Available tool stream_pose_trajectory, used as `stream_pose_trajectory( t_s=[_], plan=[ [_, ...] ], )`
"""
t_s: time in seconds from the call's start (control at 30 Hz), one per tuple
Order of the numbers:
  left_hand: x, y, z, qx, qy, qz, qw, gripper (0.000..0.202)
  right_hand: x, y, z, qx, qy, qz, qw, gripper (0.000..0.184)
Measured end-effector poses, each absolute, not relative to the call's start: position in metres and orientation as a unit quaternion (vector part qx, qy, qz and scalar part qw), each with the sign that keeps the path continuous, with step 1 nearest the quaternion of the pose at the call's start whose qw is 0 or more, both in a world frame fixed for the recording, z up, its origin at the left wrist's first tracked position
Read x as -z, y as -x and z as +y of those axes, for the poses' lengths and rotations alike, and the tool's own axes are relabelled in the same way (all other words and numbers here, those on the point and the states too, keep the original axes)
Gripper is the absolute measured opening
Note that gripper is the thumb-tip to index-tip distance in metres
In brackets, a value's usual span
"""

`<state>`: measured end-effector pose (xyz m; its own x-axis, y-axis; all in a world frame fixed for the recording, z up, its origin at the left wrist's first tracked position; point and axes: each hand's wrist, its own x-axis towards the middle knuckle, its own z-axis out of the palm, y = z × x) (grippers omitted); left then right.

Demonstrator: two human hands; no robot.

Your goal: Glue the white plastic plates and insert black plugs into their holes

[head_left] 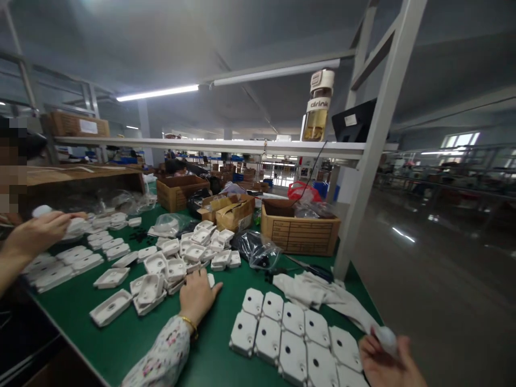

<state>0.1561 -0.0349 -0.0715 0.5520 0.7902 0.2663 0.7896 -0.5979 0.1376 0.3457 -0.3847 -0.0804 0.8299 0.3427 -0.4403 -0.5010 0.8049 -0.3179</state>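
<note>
My left hand (198, 296), in a floral sleeve, rests at the near edge of a pile of white plastic housings (194, 251). Its fingers curl over one white housing (210, 280), mostly hidden beneath them. At the lower right my right hand (385, 360) is raised by the table edge, with its fingers closed about a white rounded piece (387, 341); what it is I cannot make out. Beside that hand, white housings (292, 358) with dark round spots lie face up in rows. A crumpled white cloth (310, 289) trails behind them towards my right hand.
A co-worker's hand (38, 234) holds something white at the left, above more rows of housings (64, 263). Cardboard boxes (300, 234), a clear plastic bag (262, 250) and dark-handled scissors (318, 270) lie further back. A shelf (226, 143) carries a drink bottle (317, 110).
</note>
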Motion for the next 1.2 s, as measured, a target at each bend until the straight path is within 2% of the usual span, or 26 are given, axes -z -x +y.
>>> stream_pose_trajectory(
  t_s=[0.1,0.23,0.43,0.67,0.83,1.0,1.2],
  plan=[
    [0.078,-0.161,-0.037,-0.137,-0.908,0.396,0.004,0.035,0.068,-0.338,-0.379,-0.195,0.196,0.204,0.939,0.021],
    [0.082,-0.156,-0.034,-0.139,-0.923,0.359,0.017,0.052,0.064,-0.337,-0.376,-0.179,0.21,0.203,0.94,0.022],
    [0.057,-0.152,-0.047,-0.152,-0.928,0.336,0.058,0.039,0.074,-0.338,-0.375,-0.172,0.226,0.144,0.948,0.018],
    [0.016,-0.189,-0.135,-0.241,-0.95,0.085,0.179,0.057,0.066,-0.33,-0.369,-0.13,0.272,0.084,0.95,0.016],
    [0.042,-0.223,-0.164,-0.264,-0.934,0.017,0.24,0.061,0.061,-0.323,-0.364,-0.149,0.229,0.088,0.958,0.02],
    [0.069,-0.224,-0.162,-0.264,-0.937,0.022,0.227,0.064,0.068,-0.312,-0.351,-0.152,0.29,0.088,0.941,0.022],
    [0.067,-0.219,-0.168,-0.275,-0.939,0.003,0.206,0.064,0.064,-0.3,-0.339,-0.127,0.33,0.07,0.933,0.024]
  ],
)
